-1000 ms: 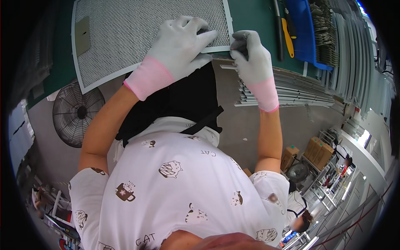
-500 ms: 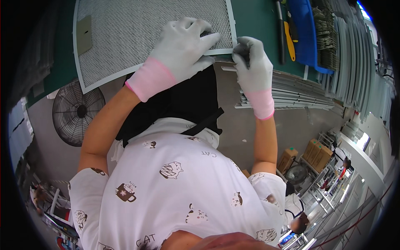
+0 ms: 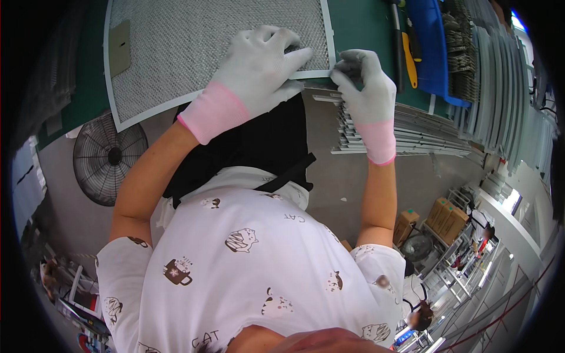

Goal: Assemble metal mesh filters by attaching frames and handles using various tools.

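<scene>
A flat mesh filter panel (image 3: 176, 56) in a thin pale metal frame lies on the green tabletop, its near edge overhanging the table in front of me. My left hand (image 3: 256, 67), in a grey-white glove with a pink cuff, rests on the mesh near the panel's near right part. Its fingers are apart and slightly bent, with the thumb by the frame's near edge. Just right of the panel's near right corner is my right hand (image 3: 371, 85), gloved alike. Its fingers are curled toward the thumb; anything between the fingertips is hidden.
A tan plate (image 3: 119, 48) sits at the panel's left side. On the right are a yellow-handled tool (image 3: 409, 59), a blue bin (image 3: 428, 53) and stacked metal strips (image 3: 500, 76). Below the tabletop are a black floor fan (image 3: 112, 156) and long metal profiles (image 3: 412, 132).
My right hand has shifted slightly right, a little away from the panel's corner, and its wrist has turned. My left hand and the panel have stayed put.
</scene>
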`<state>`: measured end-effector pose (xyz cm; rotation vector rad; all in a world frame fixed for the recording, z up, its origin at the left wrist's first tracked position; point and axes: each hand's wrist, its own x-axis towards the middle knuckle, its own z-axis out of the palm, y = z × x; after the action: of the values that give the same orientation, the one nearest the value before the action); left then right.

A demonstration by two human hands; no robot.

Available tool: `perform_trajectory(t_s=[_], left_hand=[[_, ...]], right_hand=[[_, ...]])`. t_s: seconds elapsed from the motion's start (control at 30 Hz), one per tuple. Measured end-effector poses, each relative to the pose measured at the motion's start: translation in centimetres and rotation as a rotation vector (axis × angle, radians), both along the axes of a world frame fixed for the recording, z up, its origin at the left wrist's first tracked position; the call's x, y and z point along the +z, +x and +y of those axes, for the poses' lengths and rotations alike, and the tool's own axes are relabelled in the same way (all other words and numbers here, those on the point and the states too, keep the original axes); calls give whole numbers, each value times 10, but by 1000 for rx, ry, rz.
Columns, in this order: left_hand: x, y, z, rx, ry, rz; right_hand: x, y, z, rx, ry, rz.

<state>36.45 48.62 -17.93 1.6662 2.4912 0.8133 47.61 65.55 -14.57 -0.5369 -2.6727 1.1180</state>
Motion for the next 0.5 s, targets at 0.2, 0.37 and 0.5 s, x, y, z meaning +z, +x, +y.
perform_trajectory(t_s=[0.2, 0.37, 0.5], left_hand=[[0, 0, 0, -2, 16, 37], [0, 1, 0, -3, 12, 50], [-1, 0, -1, 3, 18, 50]], right_hand=[[-13, -3, 1, 150, 404, 153], [-28, -5, 20, -35, 483, 256], [-13, -2, 10, -109, 34, 124]])
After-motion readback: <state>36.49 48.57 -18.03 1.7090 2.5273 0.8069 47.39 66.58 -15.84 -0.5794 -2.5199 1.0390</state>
